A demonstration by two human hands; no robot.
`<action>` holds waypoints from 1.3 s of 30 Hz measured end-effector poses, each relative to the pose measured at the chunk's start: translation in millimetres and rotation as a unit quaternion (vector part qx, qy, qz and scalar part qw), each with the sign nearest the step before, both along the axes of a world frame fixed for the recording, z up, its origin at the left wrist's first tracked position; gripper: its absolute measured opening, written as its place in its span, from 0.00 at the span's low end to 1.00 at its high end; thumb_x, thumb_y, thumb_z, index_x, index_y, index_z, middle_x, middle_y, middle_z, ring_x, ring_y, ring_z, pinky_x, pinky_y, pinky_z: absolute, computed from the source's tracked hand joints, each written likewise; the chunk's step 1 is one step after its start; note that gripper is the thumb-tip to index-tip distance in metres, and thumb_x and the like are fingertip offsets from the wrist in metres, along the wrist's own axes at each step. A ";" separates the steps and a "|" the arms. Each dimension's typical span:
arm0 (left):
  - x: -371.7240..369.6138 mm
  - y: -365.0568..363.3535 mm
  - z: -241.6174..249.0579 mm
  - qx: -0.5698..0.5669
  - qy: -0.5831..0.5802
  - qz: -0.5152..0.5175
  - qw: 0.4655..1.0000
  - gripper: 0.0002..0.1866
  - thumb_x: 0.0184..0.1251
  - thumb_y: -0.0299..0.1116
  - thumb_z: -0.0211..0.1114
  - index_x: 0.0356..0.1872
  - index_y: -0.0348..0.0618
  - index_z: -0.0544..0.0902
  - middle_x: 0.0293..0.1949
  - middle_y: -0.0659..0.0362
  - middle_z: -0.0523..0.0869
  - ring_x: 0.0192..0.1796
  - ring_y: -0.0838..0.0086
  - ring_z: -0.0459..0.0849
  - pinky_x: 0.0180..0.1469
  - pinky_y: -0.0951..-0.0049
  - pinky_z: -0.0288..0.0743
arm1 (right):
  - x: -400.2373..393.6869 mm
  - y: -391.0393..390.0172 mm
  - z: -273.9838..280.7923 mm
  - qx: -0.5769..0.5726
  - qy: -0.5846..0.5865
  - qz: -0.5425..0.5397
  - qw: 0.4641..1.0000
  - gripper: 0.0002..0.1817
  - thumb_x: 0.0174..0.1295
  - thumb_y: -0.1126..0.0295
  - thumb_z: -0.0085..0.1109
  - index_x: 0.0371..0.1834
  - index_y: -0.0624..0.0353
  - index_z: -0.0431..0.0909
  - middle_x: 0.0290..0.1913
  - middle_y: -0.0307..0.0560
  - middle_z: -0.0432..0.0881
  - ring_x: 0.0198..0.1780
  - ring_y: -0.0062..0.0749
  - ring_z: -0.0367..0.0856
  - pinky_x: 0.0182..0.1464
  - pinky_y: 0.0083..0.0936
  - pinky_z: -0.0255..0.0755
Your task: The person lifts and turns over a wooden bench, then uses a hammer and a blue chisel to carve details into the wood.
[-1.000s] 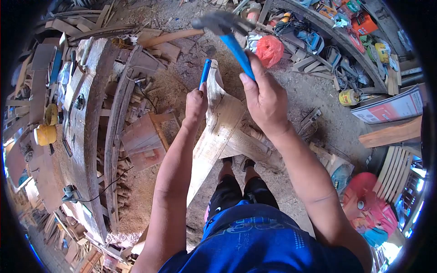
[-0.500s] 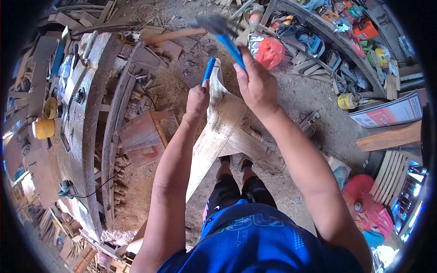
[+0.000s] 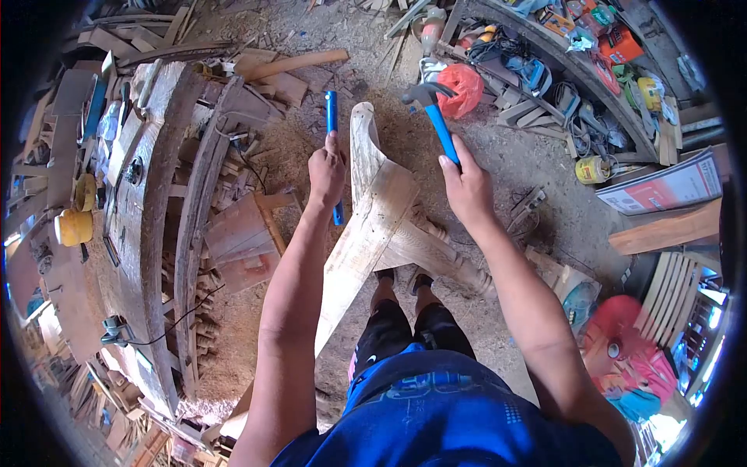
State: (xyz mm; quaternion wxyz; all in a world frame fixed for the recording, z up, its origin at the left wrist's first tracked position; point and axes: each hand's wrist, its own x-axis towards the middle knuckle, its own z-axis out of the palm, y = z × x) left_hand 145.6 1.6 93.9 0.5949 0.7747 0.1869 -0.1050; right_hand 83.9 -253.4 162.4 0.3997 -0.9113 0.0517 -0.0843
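My left hand (image 3: pixel 327 173) is closed around a slim blue rod-like tool (image 3: pixel 332 113); its upper end has a small hole, and its lower end shows below the fist. My right hand (image 3: pixel 468 185) grips the blue handle of a claw hammer (image 3: pixel 440 117), its dark metal head upward. Between the hands stands a pale carved wooden piece (image 3: pixel 385 194), with a narrow curved top and legs spreading downward. The left hand is just left of its narrow top, apart from it; the hammer is held to its right.
A long rough wooden bench (image 3: pixel 148 202) runs along the left, with a yellow container (image 3: pixel 74 226). A wooden box (image 3: pixel 245 237) stands beside it. At upper right are a red plastic bag (image 3: pixel 461 89) and a cluttered shelf. A red chair (image 3: pixel 615 335) is at lower right.
Both hands have moved apart. The blue tool has shifted left, off the top of the wooden piece, and the hammer has swung right and down.
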 end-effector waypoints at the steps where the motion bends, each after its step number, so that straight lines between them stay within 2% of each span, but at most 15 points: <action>1: 1.3 -0.2 -2.0 0.002 -0.002 0.000 1.000 0.37 0.78 0.57 0.44 0.13 0.38 0.73 0.12 0.61 0.69 0.17 0.75 0.66 0.23 0.65 0.62 | -3.0 0.0 -0.4 0.006 0.043 -0.020 0.999 0.22 0.66 0.62 0.58 0.62 0.54 0.74 0.39 0.61 0.84 0.39 0.57 0.84 0.38 0.42 0.78; 3: 3.7 -5.0 -5.3 0.065 -0.062 -0.010 0.996 0.36 0.77 0.59 0.44 0.10 0.46 0.70 0.09 0.64 0.67 0.12 0.77 0.66 0.18 0.70 0.60 | -8.6 0.5 -4.6 0.016 0.037 -0.026 0.999 0.22 0.66 0.62 0.58 0.62 0.54 0.74 0.40 0.61 0.84 0.40 0.57 0.84 0.39 0.42 0.78; 4: 5.8 -6.2 -7.4 0.065 -0.062 -0.013 0.996 0.36 0.77 0.59 0.44 0.10 0.46 0.70 0.09 0.64 0.67 0.12 0.77 0.66 0.18 0.70 0.60 | -10.6 -0.3 -7.0 0.024 0.033 -0.032 0.999 0.22 0.66 0.62 0.58 0.62 0.54 0.74 0.40 0.62 0.84 0.40 0.57 0.84 0.40 0.42 0.78; 7: 7.8 -9.2 -9.2 0.103 -0.041 -0.023 0.994 0.36 0.76 0.59 0.44 0.11 0.43 0.72 0.09 0.63 0.69 0.13 0.74 0.68 0.21 0.68 0.62 | -13.7 -0.2 -9.8 0.013 0.003 -0.029 0.999 0.22 0.66 0.62 0.58 0.62 0.54 0.74 0.42 0.61 0.84 0.42 0.56 0.85 0.41 0.41 0.78; 9: 6.9 -8.9 -6.6 0.127 -0.012 -0.048 0.991 0.36 0.77 0.57 0.45 0.19 0.32 0.78 0.16 0.50 0.76 0.21 0.67 0.74 0.31 0.61 0.70 | -14.6 -0.6 -7.2 0.021 0.011 -0.026 0.999 0.22 0.66 0.63 0.58 0.62 0.55 0.74 0.43 0.61 0.84 0.42 0.55 0.85 0.41 0.41 0.78; 14: -4.3 -9.8 -13.9 0.123 -0.029 -0.060 0.990 0.37 0.76 0.58 0.45 0.19 0.33 0.78 0.16 0.51 0.77 0.21 0.67 0.74 0.31 0.61 0.71 | -15.3 -0.3 -0.6 0.029 0.045 -0.019 0.998 0.22 0.67 0.63 0.58 0.63 0.55 0.73 0.44 0.60 0.84 0.43 0.55 0.85 0.41 0.41 0.78; 16: -7.4 -11.0 -11.2 0.133 -0.028 -0.064 0.989 0.37 0.76 0.58 0.45 0.19 0.33 0.79 0.16 0.51 0.77 0.20 0.66 0.74 0.31 0.60 0.71 | -14.9 0.9 -0.5 0.014 0.014 -0.006 1.000 0.23 0.68 0.63 0.58 0.64 0.58 0.73 0.36 0.59 0.84 0.34 0.41 0.85 0.38 0.33 0.76; 19: -9.1 -9.4 -14.5 0.140 -0.053 -0.051 0.987 0.37 0.76 0.58 0.46 0.20 0.31 0.78 0.16 0.48 0.77 0.21 0.65 0.75 0.32 0.59 0.71 | -13.1 4.0 0.2 0.015 0.011 -0.004 1.000 0.23 0.67 0.63 0.59 0.63 0.58 0.73 0.35 0.58 0.84 0.33 0.40 0.85 0.36 0.33 0.76; 20: -8.5 -6.4 -17.3 0.144 -0.038 -0.048 0.988 0.37 0.75 0.59 0.45 0.19 0.33 0.77 0.16 0.51 0.76 0.22 0.67 0.74 0.31 0.60 0.70 | -12.4 4.9 1.4 0.015 0.011 -0.004 1.000 0.23 0.67 0.63 0.59 0.63 0.58 0.73 0.35 0.58 0.84 0.33 0.40 0.85 0.36 0.33 0.76; 22: -9.2 -3.7 -23.7 0.148 -0.023 -0.045 0.988 0.37 0.75 0.61 0.45 0.18 0.34 0.76 0.16 0.54 0.75 0.22 0.69 0.73 0.30 0.61 0.69 | -11.0 7.0 5.0 0.024 0.028 -0.003 0.999 0.21 0.67 0.63 0.58 0.62 0.53 0.73 0.43 0.60 0.84 0.41 0.54 0.85 0.40 0.41 0.78; 26: -10.0 -2.1 -26.6 0.178 -0.049 -0.053 0.981 0.36 0.76 0.59 0.44 0.19 0.34 0.76 0.16 0.53 0.76 0.22 0.66 0.74 0.32 0.60 0.70 | -7.8 10.9 9.1 0.030 0.031 0.004 0.999 0.21 0.66 0.63 0.58 0.62 0.54 0.73 0.41 0.60 0.84 0.40 0.55 0.85 0.39 0.41 0.78; 31: -7.2 -0.7 -22.7 0.184 -0.045 -0.060 0.980 0.36 0.76 0.59 0.44 0.19 0.34 0.76 0.16 0.51 0.75 0.22 0.64 0.74 0.32 0.60 0.70 | -2.4 17.2 11.0 0.009 -0.028 0.022 0.999 0.21 0.66 0.64 0.58 0.62 0.55 0.73 0.39 0.59 0.84 0.38 0.54 0.85 0.37 0.41 0.78; 33: -4.7 0.4 -19.0 0.220 -0.061 -0.086 0.970 0.35 0.76 0.54 0.46 0.24 0.28 0.80 0.23 0.35 0.79 0.31 0.40 0.81 0.35 0.51 0.72 | 2.2 20.3 12.9 -0.001 -0.044 0.034 0.998 0.22 0.66 0.65 0.59 0.62 0.55 0.73 0.39 0.59 0.84 0.37 0.53 0.85 0.37 0.40 0.78; 38: -0.7 0.7 -0.7 0.240 -0.040 -0.102 0.965 0.35 0.76 0.53 0.46 0.23 0.27 0.80 0.24 0.33 0.79 0.34 0.38 0.82 0.38 0.48 0.73 | 17.3 35.4 41.4 -0.024 -0.117 0.059 0.991 0.23 0.66 0.65 0.59 0.64 0.53 0.72 0.39 0.56 0.85 0.36 0.50 0.85 0.34 0.39 0.78; 39: -0.3 0.9 -0.3 0.258 -0.040 -0.112 0.959 0.34 0.76 0.52 0.46 0.23 0.27 0.80 0.24 0.33 0.79 0.35 0.38 0.82 0.39 0.47 0.73 | 21.2 40.1 58.0 -0.017 -0.158 0.066 0.985 0.22 0.66 0.66 0.60 0.63 0.56 0.73 0.42 0.59 0.84 0.39 0.50 0.86 0.37 0.37 0.79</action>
